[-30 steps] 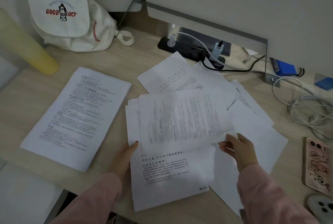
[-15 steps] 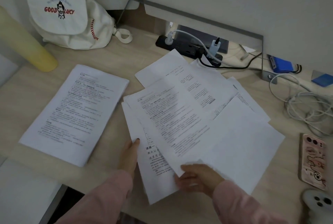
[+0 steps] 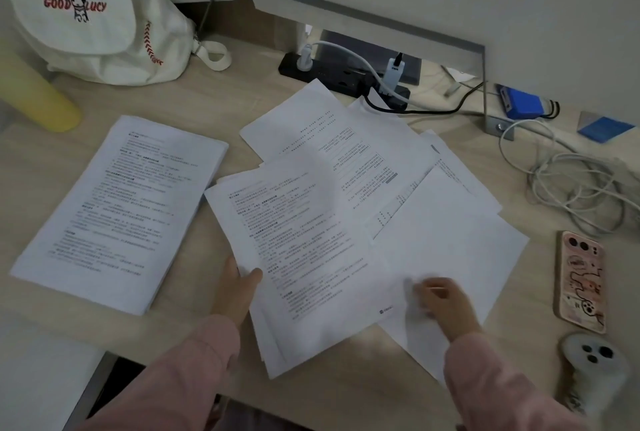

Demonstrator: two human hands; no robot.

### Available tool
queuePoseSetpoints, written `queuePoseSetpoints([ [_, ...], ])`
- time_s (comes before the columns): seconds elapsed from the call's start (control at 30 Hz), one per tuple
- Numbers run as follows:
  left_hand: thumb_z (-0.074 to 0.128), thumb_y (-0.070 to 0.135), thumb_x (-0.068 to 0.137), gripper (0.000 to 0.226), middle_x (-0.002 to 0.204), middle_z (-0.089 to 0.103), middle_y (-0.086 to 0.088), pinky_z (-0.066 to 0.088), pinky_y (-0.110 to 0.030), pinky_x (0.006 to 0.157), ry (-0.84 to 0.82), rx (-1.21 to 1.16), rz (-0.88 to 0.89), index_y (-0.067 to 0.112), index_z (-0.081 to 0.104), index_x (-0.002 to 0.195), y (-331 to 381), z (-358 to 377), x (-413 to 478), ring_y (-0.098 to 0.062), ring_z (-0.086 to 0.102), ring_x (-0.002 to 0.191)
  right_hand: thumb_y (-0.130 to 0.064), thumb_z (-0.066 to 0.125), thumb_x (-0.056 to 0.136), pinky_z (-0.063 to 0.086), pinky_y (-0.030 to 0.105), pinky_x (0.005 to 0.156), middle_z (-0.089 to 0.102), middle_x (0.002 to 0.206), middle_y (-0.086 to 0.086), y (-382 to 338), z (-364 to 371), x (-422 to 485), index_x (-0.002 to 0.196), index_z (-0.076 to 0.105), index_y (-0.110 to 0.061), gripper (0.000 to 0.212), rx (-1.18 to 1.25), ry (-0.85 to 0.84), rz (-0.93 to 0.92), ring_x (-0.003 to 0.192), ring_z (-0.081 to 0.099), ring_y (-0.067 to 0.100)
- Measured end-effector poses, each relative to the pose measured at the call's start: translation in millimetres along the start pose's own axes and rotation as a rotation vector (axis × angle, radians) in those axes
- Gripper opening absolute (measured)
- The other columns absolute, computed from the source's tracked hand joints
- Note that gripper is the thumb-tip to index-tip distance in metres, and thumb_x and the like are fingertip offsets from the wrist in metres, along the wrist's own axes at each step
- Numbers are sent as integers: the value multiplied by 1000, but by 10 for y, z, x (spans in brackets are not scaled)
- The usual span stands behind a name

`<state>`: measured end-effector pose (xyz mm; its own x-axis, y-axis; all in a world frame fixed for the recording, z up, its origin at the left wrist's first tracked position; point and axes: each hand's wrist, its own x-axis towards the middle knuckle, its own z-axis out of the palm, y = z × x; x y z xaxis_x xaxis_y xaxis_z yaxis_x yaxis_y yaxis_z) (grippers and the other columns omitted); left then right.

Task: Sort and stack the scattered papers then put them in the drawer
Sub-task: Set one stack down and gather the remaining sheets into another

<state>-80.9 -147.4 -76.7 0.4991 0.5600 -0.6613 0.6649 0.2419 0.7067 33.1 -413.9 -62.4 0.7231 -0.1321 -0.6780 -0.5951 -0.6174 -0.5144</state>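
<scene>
A neat stack of printed papers [image 3: 117,212] lies on the left of the wooden desk [image 3: 242,108]. In the middle, a loose pile of printed sheets [image 3: 311,257] is fanned out, its lower corner hanging over the desk's front edge. My left hand [image 3: 239,288] grips this pile at its left edge, thumb on top. A blank sheet [image 3: 450,243] overlaps the pile on the right, and my right hand [image 3: 440,302], blurred, rests its fingers on that sheet. More printed sheets [image 3: 329,132] lie spread behind. No drawer is in view.
A white canvas bag [image 3: 104,15] and a yellow cylinder [image 3: 41,101] stand at the back left. A black power strip [image 3: 332,77] and coiled white cables [image 3: 571,188] lie behind and right. A phone [image 3: 580,281] and a white controller [image 3: 592,361] sit at the right edge.
My right hand laid the printed sheet it held onto the middle pile, then slid right onto the blank sheet. My left hand stayed on the pile's left edge, thumb now on top.
</scene>
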Motion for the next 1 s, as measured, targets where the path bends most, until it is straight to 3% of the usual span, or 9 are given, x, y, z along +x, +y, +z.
queuePoseSetpoints([
  [0.07, 46, 0, 88, 46, 115, 54, -4, 41, -33, 89, 6, 12, 7, 12, 42, 132, 0, -24, 6, -23, 51, 103, -24, 73, 75, 41, 39, 92, 55, 119, 23, 97, -214, 145, 114, 56, -6, 45, -108, 322, 72, 109, 53, 36],
  [0.17, 49, 3, 88, 40, 115, 55, -5, 40, -33, 87, 18, -27, -2, 12, 46, 127, 6, -33, 3, -21, 51, 100, -31, 77, 71, 30, 46, 103, 33, 136, 27, 129, -337, 217, 134, 36, -4, 80, -157, 424, 244, 126, 32, 40],
  [0.3, 51, 4, 88, 42, 114, 54, -4, 41, -33, 89, 21, 15, 4, 12, 45, 128, 17, -14, 19, -21, 50, 102, -25, 81, 66, 29, 45, 101, 31, 136, 29, 194, -231, 297, 131, 32, 2, 86, -145, 494, 274, 125, 32, 40],
  [0.47, 47, 1, 89, 41, 112, 54, -5, 40, -33, 85, -12, 60, 7, 10, 44, 129, 39, -43, 26, -23, 51, 101, -11, 77, 70, 37, 51, 100, 38, 137, 29, 236, -237, 334, 132, 30, 2, 79, 169, 472, 287, 120, 44, 46],
  [0.6, 45, -4, 87, 41, 107, 52, -4, 38, -31, 81, -36, 48, -20, 8, 44, 127, 68, -75, 38, -21, 49, 95, -7, 60, 84, 38, 43, 93, 54, 122, 32, 55, -350, 195, 116, 48, 12, 39, 83, 503, 37, 113, 51, 44],
  [0.67, 45, -4, 88, 39, 106, 52, -5, 38, -31, 81, -51, 49, -33, 9, 45, 124, 82, -94, 37, -22, 50, 94, -12, 54, 88, 39, 40, 89, 57, 113, 32, -168, -438, 90, 107, 52, 10, 29, 67, 582, -133, 105, 53, 42],
  [0.83, 46, -2, 88, 37, 109, 55, -7, 41, -32, 83, -66, 52, -55, 7, 47, 123, 88, -117, 72, -24, 51, 97, -13, 46, 93, 35, 33, 74, 52, 111, 28, -782, -613, -218, 112, 56, 8, 30, -171, 716, -618, 95, 51, 35],
  [1.0, 46, 1, 88, 34, 106, 61, -6, 45, -35, 85, -92, 3, -85, 11, 51, 120, 59, -134, 72, -23, 56, 93, -9, 53, 88, 33, 26, 65, 56, 89, 18, -1021, -348, -428, 104, 67, -5, 23, -338, 733, -981, 82, 48, 26],
])
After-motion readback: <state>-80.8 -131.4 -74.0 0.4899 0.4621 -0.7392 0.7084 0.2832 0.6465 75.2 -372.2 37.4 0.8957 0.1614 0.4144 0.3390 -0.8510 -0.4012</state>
